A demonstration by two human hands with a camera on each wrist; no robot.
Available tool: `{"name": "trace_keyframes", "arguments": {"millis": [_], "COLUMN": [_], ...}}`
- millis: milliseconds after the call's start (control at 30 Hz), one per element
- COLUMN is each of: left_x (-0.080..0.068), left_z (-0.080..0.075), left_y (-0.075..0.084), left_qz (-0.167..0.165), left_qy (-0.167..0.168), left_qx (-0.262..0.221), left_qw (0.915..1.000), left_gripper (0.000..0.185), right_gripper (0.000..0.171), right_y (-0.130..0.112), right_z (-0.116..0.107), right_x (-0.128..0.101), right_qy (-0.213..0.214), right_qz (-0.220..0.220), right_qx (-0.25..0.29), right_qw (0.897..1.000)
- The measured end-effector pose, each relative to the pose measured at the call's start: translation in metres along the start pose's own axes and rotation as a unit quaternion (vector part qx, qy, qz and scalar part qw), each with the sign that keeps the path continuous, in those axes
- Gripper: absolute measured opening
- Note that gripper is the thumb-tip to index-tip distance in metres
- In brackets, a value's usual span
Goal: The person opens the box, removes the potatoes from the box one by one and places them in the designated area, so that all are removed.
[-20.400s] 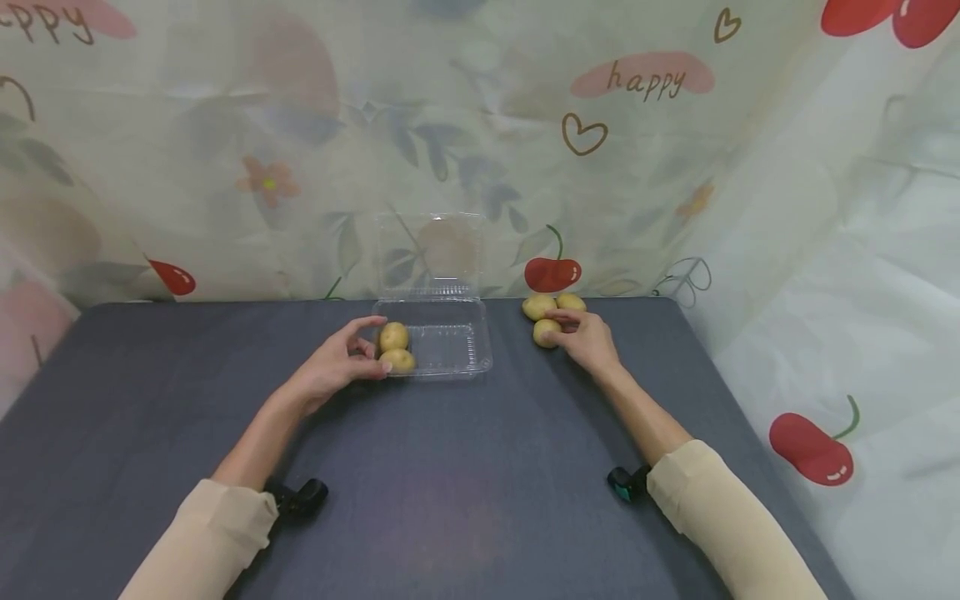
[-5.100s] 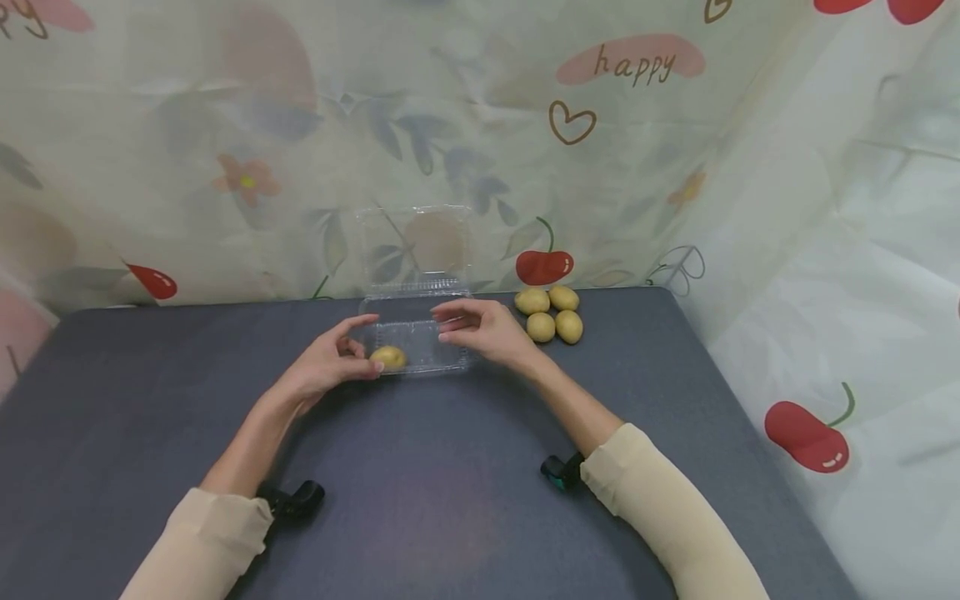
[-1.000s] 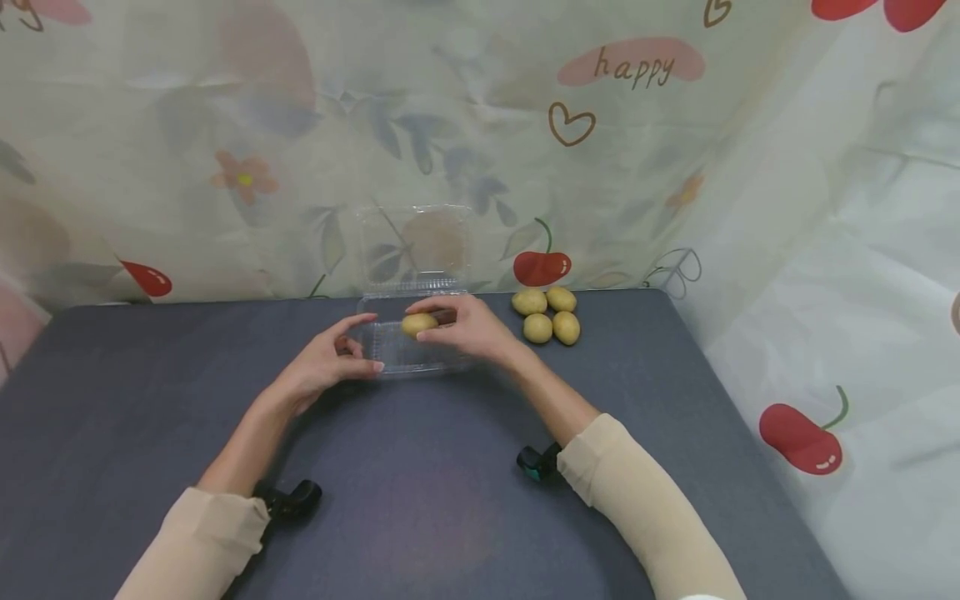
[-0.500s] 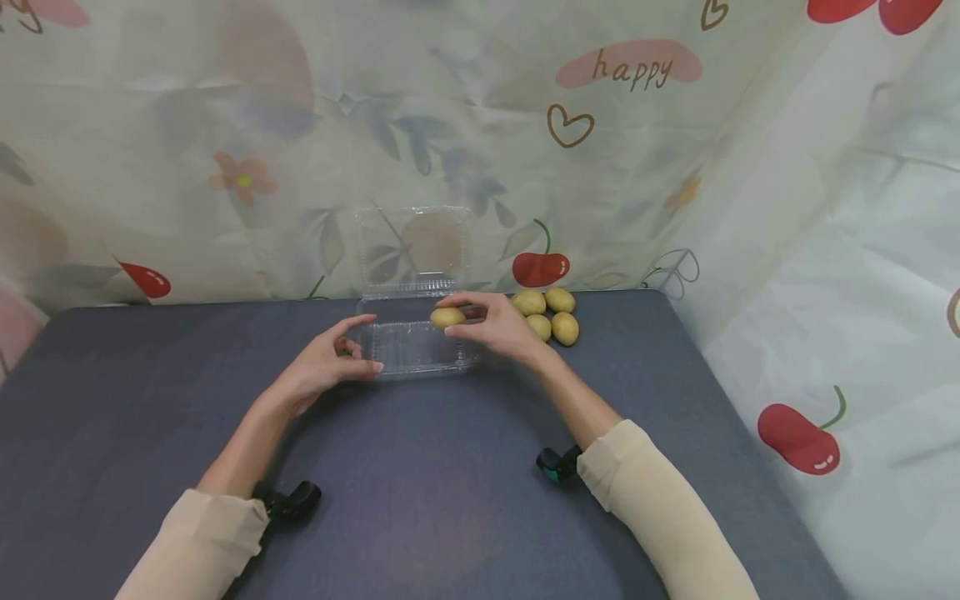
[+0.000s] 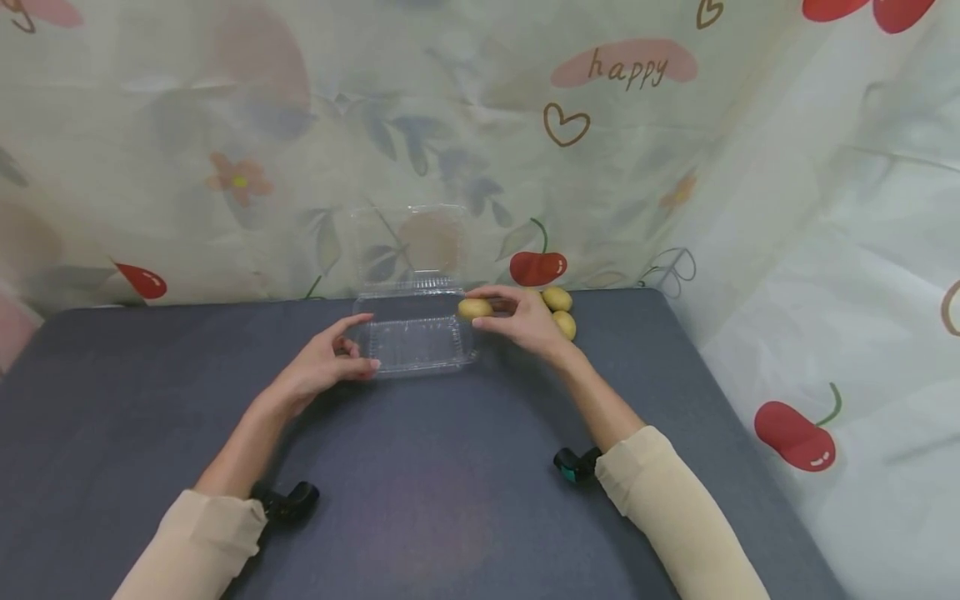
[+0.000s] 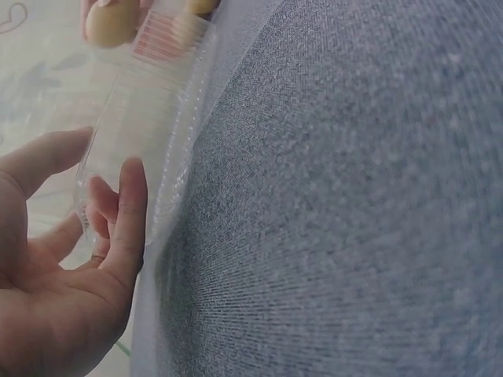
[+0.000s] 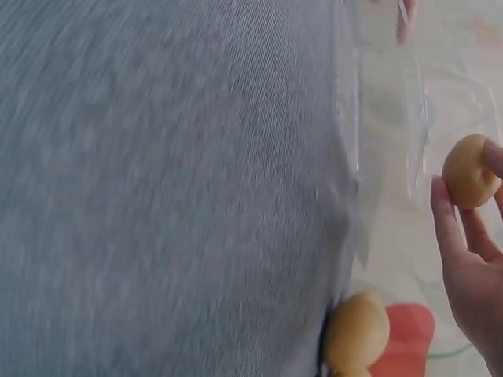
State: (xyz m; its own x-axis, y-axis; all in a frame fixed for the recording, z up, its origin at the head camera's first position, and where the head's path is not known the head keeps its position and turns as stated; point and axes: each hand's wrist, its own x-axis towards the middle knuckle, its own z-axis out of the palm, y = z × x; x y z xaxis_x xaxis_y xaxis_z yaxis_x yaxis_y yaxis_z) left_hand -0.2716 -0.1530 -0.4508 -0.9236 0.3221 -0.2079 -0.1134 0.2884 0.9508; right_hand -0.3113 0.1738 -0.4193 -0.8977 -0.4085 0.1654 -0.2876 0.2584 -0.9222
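Potato [image 5: 475, 308] pinched in right hand [image 5: 525, 319] above box [image 5: 417, 342] edge, beside pile [image 5: 558, 310]; left hand [image 5: 324, 371], fingers relaxed, steadies box so it stays put.

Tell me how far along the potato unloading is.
The clear box now looks empty. The right hand holds the last potato just past the box's right edge, beside the potatoes on the table. Left hand steadies the box. Left: setting it down.

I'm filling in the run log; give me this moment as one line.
right hand: pinches potato beside tray's right edge | left hand: touches clear tray | tray: empty, lid up | potatoes on table: right of tray
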Motion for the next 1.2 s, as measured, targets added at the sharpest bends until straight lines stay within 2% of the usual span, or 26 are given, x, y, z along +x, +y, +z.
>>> {"name": "trace_keyframes", "arguments": {"millis": [133,367,600,733,1000,1200], "left_x": [0.001,0.0,0.002,0.003,0.002,0.002], "left_z": [-0.001,-0.002,0.0,0.0,0.0,0.0], "left_y": [0.0,-0.001,-0.003,-0.004,-0.004,-0.004], "left_qz": [0.002,0.018,0.018,0.017,0.018,0.021], "left_qy": [0.001,0.02,0.043,0.046,0.046,0.038], "left_qx": [0.01,0.045,0.047,0.045,0.043,0.043], "left_qw": [0.9999,0.9986,0.9978,0.9978,0.9979,0.9982], "left_gripper": [0.084,0.082,0.081,0.08,0.081,0.081], "right_gripper": [0.041,0.039,0.042,0.044,0.041,0.04], "right_y": [0.006,0.012,0.02,0.022,0.027,0.03], "right_z": [-0.01,-0.023,-0.033,-0.039,-0.05,-0.058], "right_x": [-0.003,-0.015,-0.028,-0.035,-0.048,-0.061], "right_qy": [0.009,0.028,0.043,0.05,0.074,0.077], "right_qz": [-0.001,0.032,0.023,0.031,0.054,0.073], "right_qx": [0.002,-0.022,-0.026,-0.024,-0.071,-0.083], "right_qw": [1.0,0.999,0.998,0.998,0.993,0.991]}}
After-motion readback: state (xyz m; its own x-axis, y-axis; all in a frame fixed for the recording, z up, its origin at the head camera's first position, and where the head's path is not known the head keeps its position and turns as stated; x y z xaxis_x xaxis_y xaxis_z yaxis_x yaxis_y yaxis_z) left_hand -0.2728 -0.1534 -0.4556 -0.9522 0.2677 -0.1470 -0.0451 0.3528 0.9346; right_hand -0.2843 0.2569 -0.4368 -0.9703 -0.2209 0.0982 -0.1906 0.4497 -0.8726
